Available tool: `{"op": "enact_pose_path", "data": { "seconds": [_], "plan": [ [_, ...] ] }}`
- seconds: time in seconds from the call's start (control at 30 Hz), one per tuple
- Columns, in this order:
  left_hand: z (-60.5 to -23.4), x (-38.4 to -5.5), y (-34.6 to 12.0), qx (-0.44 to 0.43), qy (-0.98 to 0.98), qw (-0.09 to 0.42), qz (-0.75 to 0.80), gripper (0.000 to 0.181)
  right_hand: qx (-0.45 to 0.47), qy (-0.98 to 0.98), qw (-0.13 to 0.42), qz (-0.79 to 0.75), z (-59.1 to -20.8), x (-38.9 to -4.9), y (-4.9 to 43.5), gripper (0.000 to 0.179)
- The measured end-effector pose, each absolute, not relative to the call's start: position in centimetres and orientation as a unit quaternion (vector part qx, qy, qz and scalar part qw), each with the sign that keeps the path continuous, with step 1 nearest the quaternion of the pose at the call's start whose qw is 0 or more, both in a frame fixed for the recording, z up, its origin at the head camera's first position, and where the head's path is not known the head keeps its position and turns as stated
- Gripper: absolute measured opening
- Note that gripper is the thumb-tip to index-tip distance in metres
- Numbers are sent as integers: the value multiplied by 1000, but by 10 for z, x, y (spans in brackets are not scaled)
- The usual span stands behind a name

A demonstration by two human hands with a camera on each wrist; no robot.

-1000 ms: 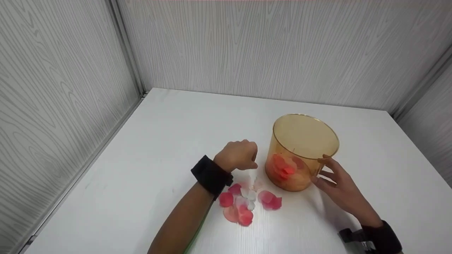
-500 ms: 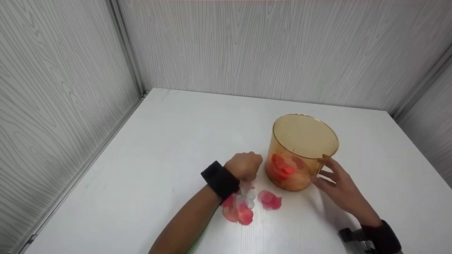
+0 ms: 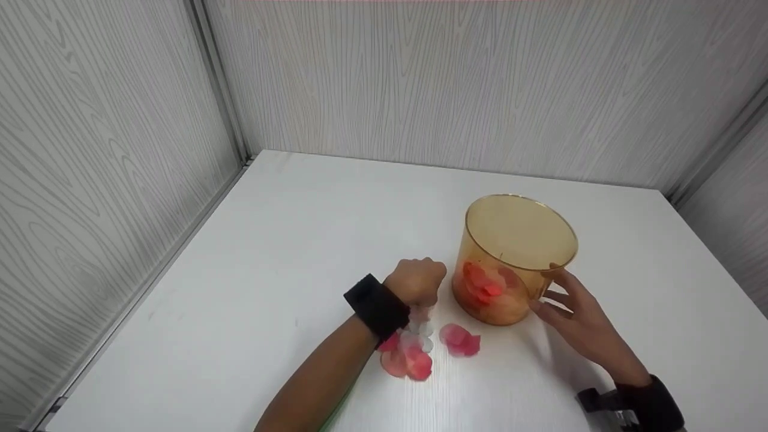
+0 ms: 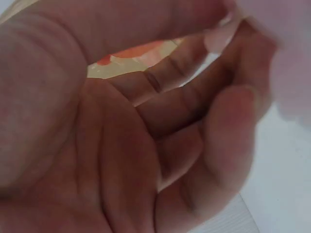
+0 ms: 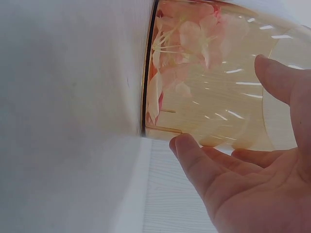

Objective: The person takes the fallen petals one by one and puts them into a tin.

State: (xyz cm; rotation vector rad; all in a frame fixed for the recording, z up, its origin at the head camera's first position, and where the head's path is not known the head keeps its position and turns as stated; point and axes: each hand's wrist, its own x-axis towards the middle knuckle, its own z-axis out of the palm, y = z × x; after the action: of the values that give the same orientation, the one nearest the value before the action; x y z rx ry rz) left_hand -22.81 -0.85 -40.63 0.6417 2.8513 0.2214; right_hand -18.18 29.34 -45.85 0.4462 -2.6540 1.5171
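where a see-through amber, round-walled, open-topped container [image 3: 521, 231] stands upright, the nearest things in front of it are loose, overlapping pink, coral and white petals [image 3: 414, 360] on the white tabletop [image 3: 240, 336], to its front left. a smaller deep-pink cluster of petals [image 3: 461, 341] lies just apart from them, in front of the container's base.

low beside the container's left side is the bare left hand [image 3: 415, 282], its black wristband [image 3: 377, 307] partly over the loose petals. its fingers curl inward with the thumb reaching toward them; whether the tips pinch a petal i cannot tell, as the left wrist view blurs there.

at the container's right, the bare right hand [image 3: 573, 318] grips the wall, digits spread apart and bent round it, one up by the rim, another low near the base. coral-red petals [image 3: 482, 285] rest inside the container, at its bottom, and a grey-white wood-grain panel [image 3: 456, 84] rises behind it.

the container could tip or slide if the left knuckles knock it while the right hand bears only lightly; thin petals could slip or scatter if the left fingertips catch just an edge, or if the wristband drags those beneath it.
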Motion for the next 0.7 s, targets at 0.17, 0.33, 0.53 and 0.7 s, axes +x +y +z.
{"op": "enact_pose_path", "data": {
  "seconds": [0.17, 0.33, 0.53, 0.7],
  "plan": [
    [-394, -234, -8, 201, 964, 144, 98, 6, 150, -854, 25, 497, -459, -181, 294, 76],
    [-379, -239, -14, 190, 965, 128, 130, 25, 148, -854, 18, 499, -458, -182, 293, 77],
    [-363, -241, -26, 184, 955, 114, 205, 27, 149, -863, 21, 482, -458, -182, 295, 77],
    [-353, -241, -32, 209, 937, 111, 257, 20, 156, -859, 33, 487, -458, -181, 298, 74]
  ]
}}
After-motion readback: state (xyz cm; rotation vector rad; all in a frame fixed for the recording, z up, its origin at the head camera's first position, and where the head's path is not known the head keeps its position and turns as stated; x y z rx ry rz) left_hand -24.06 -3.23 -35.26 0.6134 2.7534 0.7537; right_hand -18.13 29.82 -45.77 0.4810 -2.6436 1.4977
